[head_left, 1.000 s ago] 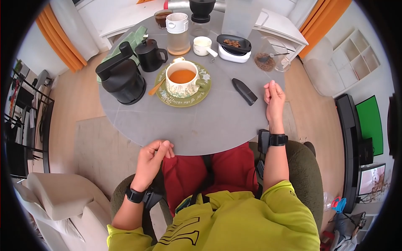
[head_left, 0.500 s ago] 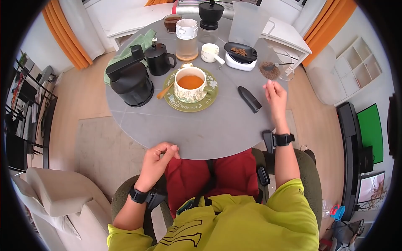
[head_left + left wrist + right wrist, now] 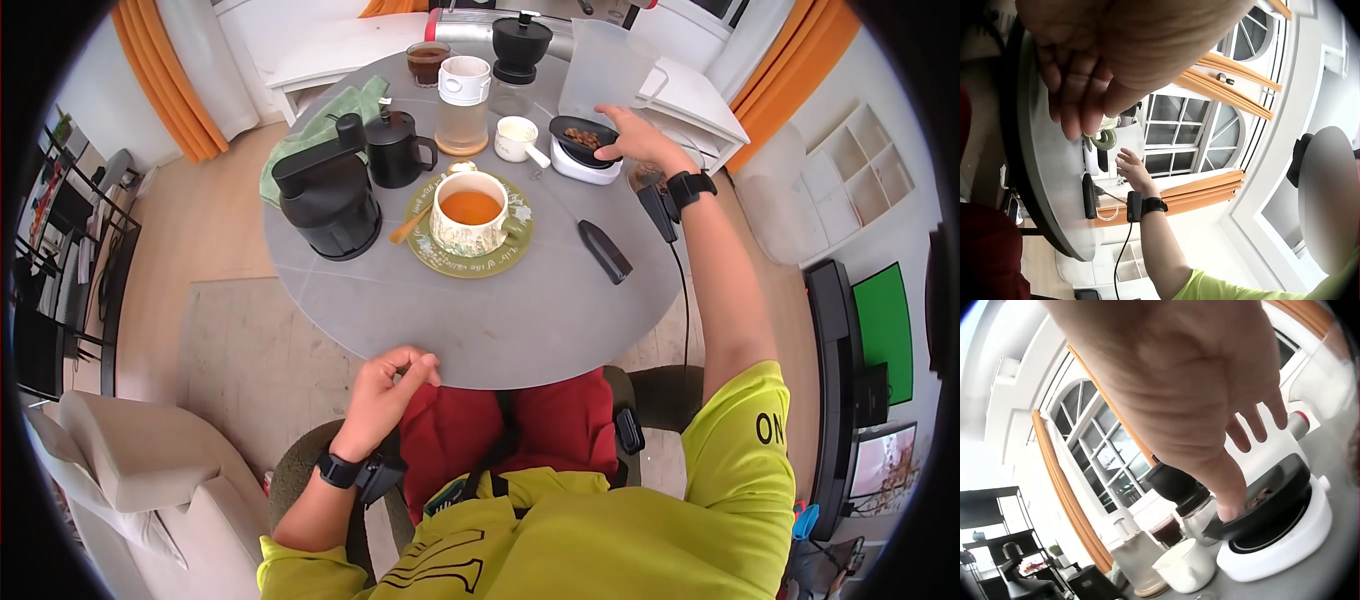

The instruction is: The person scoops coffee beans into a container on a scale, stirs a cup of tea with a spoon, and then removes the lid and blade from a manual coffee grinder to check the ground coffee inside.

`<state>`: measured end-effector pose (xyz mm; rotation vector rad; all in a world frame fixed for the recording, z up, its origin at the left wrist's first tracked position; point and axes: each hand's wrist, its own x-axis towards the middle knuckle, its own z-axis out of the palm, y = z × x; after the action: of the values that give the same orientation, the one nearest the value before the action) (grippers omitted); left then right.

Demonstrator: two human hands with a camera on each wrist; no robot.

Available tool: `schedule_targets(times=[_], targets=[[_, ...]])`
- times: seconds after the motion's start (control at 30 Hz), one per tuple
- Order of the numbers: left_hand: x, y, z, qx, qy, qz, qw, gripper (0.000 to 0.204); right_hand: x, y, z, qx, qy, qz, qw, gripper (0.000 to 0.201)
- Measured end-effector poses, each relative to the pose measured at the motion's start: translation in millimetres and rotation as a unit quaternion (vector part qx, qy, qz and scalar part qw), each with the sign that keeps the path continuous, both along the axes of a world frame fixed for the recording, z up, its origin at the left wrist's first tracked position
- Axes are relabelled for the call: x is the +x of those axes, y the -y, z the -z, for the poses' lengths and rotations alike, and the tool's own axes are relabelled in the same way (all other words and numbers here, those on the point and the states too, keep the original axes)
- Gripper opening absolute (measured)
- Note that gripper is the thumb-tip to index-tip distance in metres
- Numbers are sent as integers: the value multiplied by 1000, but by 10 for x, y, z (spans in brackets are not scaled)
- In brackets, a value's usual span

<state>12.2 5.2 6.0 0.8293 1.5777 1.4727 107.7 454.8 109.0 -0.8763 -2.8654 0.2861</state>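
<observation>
My right hand (image 3: 632, 135) pinched the black bean dish (image 3: 583, 134) on its white scale (image 3: 580, 163) near the table's far edge (image 3: 690, 190); my left hand (image 3: 385, 385) rested loosely curled, empty, at the near edge.

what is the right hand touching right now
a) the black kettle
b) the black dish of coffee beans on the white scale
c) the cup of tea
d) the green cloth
b: the right hand reaches across the table, its thumb on the rim of the black dish of coffee beans that sits on the white scale.
</observation>
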Motion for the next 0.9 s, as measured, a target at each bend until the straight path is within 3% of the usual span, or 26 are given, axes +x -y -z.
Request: schedule_targets(times=[0.07, 0.3, 0.57, 0.7, 0.77, 0.9], targets=[[-5, 7, 0, 3, -1, -1, 1000, 25, -70, -10, -25, -55, 58, 36, 996, 86], [-39, 29, -4, -23, 26, 23, 999, 27, -162, -52, 80, -104, 98, 62, 988, 89], [-3, 3, 10, 3, 16, -1, 1000, 25, -108, -156, 264, -49, 14, 50, 997, 86], [-13, 9, 20, 1, 12, 1, 1000, 25, -68, -157, 241, -57, -4, 44, 997, 88], [-9, 7, 20, -2, 19, 0, 1000, 25, -29, -55, 132, -93, -67, 73, 991, 89], [-16, 12, 37, 2, 9, 5, 1000, 25, 35, 21, 80, -72, -57, 64, 994, 88]])
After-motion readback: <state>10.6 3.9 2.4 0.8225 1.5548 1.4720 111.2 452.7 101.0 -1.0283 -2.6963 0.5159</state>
